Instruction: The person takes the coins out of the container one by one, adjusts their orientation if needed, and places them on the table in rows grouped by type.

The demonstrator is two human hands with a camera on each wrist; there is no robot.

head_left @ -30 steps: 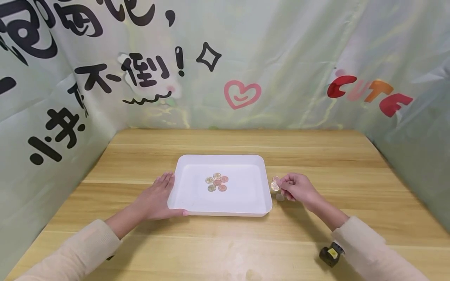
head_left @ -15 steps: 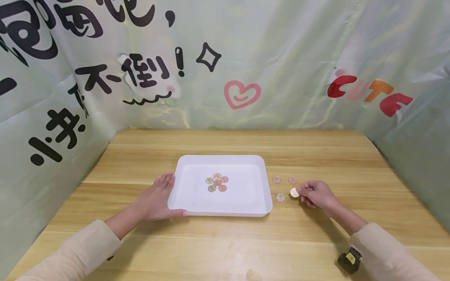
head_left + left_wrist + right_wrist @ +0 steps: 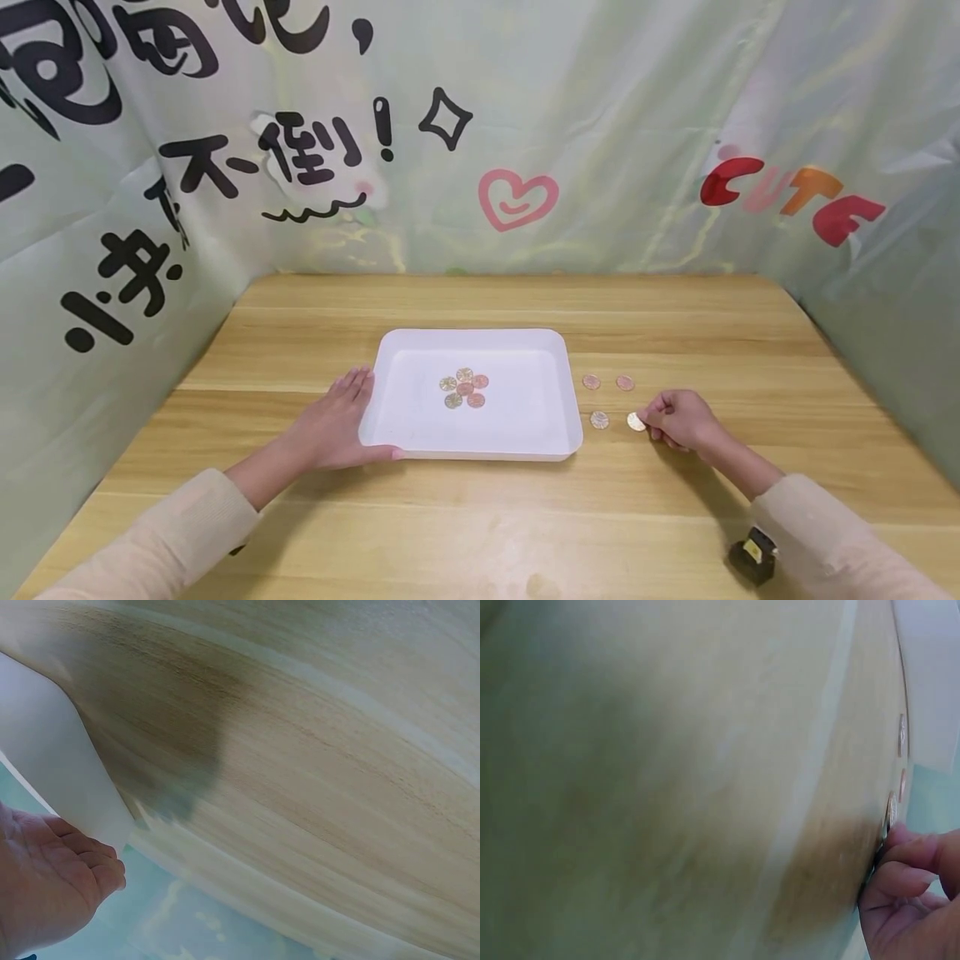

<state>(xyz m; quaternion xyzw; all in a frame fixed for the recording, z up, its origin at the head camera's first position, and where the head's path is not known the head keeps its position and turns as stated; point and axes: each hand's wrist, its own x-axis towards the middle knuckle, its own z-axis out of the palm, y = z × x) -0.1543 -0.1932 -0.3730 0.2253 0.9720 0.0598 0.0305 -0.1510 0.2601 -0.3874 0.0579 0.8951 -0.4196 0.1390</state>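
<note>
My left hand (image 3: 337, 423) lies along the left side of a white tray (image 3: 540, 392), fingers straight and thumb at its front edge. In the left wrist view this hand (image 3: 64, 874) touches the tray's side (image 3: 67, 742). A ring of several gold and copper coins around a central copper coin (image 3: 465, 389) lies inside the tray. My right hand (image 3: 681, 418) pinches a shiny coin (image 3: 635, 422) at table level, right of a silvery coin (image 3: 599, 420). The right wrist view shows thumb and fingers (image 3: 911, 874) at the coin's edge (image 3: 892, 808); whether it touches the table is unclear.
Behind the pinched coin, two copper coins lie on the wooden table (image 3: 480, 525), a left one (image 3: 592, 382) and a right one (image 3: 625, 382). A printed cloth (image 3: 600, 108) hangs along the table's back and sides. A black device (image 3: 752, 557) hangs at the right sleeve.
The right hand has moved right and nearer the front with its coin, first from beside the tray. Two copper coins and the silvery coin now show uncovered. The left hand and tray stay put.
</note>
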